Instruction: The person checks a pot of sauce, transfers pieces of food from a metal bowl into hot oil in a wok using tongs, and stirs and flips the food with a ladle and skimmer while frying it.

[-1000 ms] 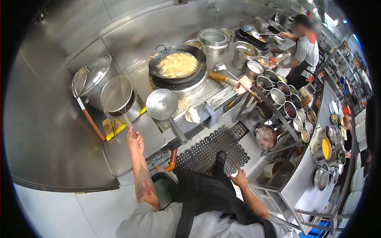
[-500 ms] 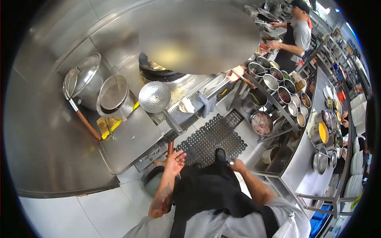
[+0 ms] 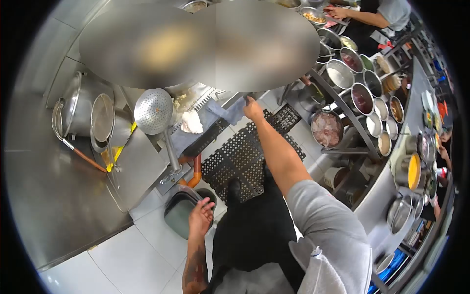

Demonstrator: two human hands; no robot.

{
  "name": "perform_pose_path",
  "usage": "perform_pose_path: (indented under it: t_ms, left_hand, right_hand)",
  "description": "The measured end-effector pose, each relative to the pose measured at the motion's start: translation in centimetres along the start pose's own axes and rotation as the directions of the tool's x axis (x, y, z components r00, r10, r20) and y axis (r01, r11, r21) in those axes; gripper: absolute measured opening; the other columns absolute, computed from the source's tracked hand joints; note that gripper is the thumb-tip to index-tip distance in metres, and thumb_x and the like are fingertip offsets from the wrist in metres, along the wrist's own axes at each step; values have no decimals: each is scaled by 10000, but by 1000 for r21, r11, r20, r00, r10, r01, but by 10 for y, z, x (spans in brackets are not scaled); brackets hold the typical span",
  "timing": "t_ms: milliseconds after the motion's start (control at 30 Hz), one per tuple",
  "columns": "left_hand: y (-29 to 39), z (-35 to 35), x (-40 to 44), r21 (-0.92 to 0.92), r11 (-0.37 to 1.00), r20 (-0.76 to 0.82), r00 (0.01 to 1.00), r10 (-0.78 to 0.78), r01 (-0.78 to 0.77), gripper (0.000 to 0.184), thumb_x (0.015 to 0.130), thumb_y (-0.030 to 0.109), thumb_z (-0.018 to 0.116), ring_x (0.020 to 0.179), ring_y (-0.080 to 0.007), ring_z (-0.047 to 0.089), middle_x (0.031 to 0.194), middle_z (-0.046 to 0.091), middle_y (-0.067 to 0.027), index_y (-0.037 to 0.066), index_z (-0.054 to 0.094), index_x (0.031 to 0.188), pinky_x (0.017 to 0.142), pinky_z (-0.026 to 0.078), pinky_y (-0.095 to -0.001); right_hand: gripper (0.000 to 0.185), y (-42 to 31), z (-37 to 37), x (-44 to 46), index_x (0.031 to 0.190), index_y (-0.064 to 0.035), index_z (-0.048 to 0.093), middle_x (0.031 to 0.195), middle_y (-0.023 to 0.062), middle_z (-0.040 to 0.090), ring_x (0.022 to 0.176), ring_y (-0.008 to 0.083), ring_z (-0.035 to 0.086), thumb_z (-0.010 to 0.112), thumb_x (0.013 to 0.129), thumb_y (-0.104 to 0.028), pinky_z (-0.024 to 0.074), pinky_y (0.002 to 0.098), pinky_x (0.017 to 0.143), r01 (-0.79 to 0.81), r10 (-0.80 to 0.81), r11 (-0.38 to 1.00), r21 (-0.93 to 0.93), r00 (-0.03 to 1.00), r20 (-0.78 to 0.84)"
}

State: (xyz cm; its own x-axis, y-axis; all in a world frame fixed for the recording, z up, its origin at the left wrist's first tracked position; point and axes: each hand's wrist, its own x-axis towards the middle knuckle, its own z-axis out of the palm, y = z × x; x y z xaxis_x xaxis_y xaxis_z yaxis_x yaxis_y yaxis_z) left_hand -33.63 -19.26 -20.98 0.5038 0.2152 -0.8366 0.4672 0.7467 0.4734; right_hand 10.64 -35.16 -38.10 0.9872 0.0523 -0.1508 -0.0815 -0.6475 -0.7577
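Note:
My right hand (image 3: 252,109) reaches forward to the stove's front edge, right beside a blue-grey cloth (image 3: 226,111). Its fingers look closed, partly under a blurred patch, and I cannot make out what they hold. Lower down, my left hand (image 3: 200,219) hangs over a dark green bin (image 3: 177,215) with its fingers loosely bent, apart and holding nothing. A white cloth (image 3: 192,122) lies on the stove ledge. To its left a perforated ladle (image 3: 153,111) rests with its handle pointing toward me. The blur covers most of the stove top.
A wire strainer (image 3: 58,122), a large pot (image 3: 85,105) and a fine sieve (image 3: 103,117) stand on the left counter (image 3: 139,169). Several metal containers (image 3: 340,73) and a pan of pale meat (image 3: 327,129) are at right. A black mat (image 3: 245,154) covers the floor. A co-worker's arm (image 3: 364,17) shows at top right.
My right hand has moved from beside my apron forward to the stove edge. My left hand has lowered slightly toward me, over the bin. The view has turned to the right.

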Motion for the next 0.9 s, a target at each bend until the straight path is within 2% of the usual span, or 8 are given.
perform_pose_path:
  t_ms: [133,200,300,400,567,733,800,900]
  left_hand:
    - [-34,65,2,187,981,-7,999,-45,46,430,1002,360,471,711,-145,607,1014,673,-135,17,552,1249,633,459,-268]
    - [-38,97,18,273,962,15,1000,-25,20,438,1003,364,469,710,-144,607,1020,671,-135,14,551,1254,636,462,-265]
    - [-25,142,62,407,909,85,995,61,-90,451,1001,375,479,708,-112,602,1015,673,-101,9,561,1252,625,465,-239]
    - [-1,197,99,497,840,138,975,172,-218,419,1001,355,487,699,-83,596,984,673,-67,18,581,1232,588,453,-219]
    - [-11,234,140,524,799,160,955,248,-295,398,999,340,488,693,-96,610,958,672,-73,21,595,1213,580,457,-228]
    - [-40,205,208,690,671,-90,887,452,-272,568,952,471,520,835,-189,652,1053,652,-131,12,536,1287,727,509,-298]
    - [-55,217,236,159,936,84,948,305,-315,686,927,598,473,1234,-240,501,1308,543,-154,62,486,1355,1000,410,-363]
    - [-47,317,190,-275,942,186,950,251,-195,827,865,690,495,1181,-272,566,1295,554,-168,-1,507,1318,974,462,-399]
  right_hand:
    - [370,22,15,-1,1142,-108,652,1189,209,627,1122,359,590,618,804,-256,464,403,964,67,13,990,-122,829,559]
    - [244,67,46,-31,1024,-121,680,1194,210,622,1103,369,595,634,808,-226,455,407,972,411,-405,909,65,837,369]
    - [301,27,3,-48,1074,-93,574,1184,194,621,1118,391,579,674,806,-186,442,424,979,-120,83,982,143,966,245]
    - [519,19,6,4,1160,-31,564,1102,246,637,1085,415,591,748,760,-305,457,448,936,216,-212,919,329,976,-50]
    - [513,36,29,-19,1000,15,663,997,282,653,1008,434,613,724,742,-423,484,461,890,171,-70,979,-109,788,612]
    - [443,23,-71,-102,971,-8,702,1040,224,664,1017,372,625,639,844,-427,499,437,886,490,-301,841,-230,776,554]
    - [494,14,-100,-102,933,-14,726,1071,220,655,994,373,629,626,851,-490,500,437,870,511,-470,855,91,688,552]
    - [574,-1,-89,-95,1116,12,658,1048,141,653,965,205,591,528,926,-514,457,350,885,-369,111,627,686,914,390]
